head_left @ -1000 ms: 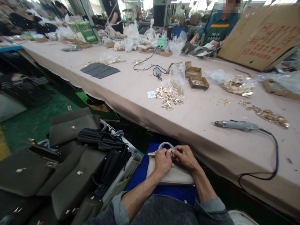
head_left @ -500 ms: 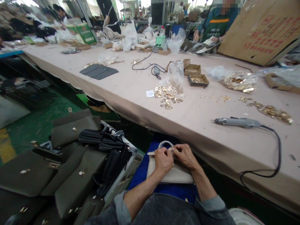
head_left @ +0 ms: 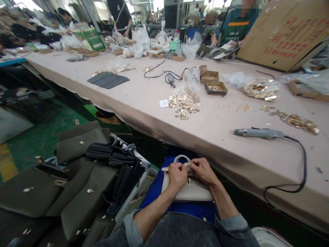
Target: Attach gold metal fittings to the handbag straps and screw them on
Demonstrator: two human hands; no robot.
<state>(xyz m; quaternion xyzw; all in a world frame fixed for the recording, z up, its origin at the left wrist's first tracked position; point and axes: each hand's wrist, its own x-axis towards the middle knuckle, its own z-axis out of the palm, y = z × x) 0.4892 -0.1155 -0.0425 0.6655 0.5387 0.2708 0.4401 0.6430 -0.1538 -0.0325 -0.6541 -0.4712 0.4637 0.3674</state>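
Bag [head_left: 195,192] on blue cloth [head_left: 154,195]; pinching it narrowly beside handle [head_left: 182,156] with left hand [head_left: 177,175] and right hand [head_left: 203,171]; cannot tell which part. On table [head_left: 210,127] beyond, screwdriver [head_left: 259,133].

Bare forearms [head_left: 156,207] slant inward; the left hand [head_left: 178,175] and right hand [head_left: 202,170] nearly meet, fingers [head_left: 195,164] bent, seemingly pinched from where I stand.

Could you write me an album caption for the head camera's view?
Left hand and right hand meet over a pale bag, dark bags heaped alongside, a grey tool on the table.
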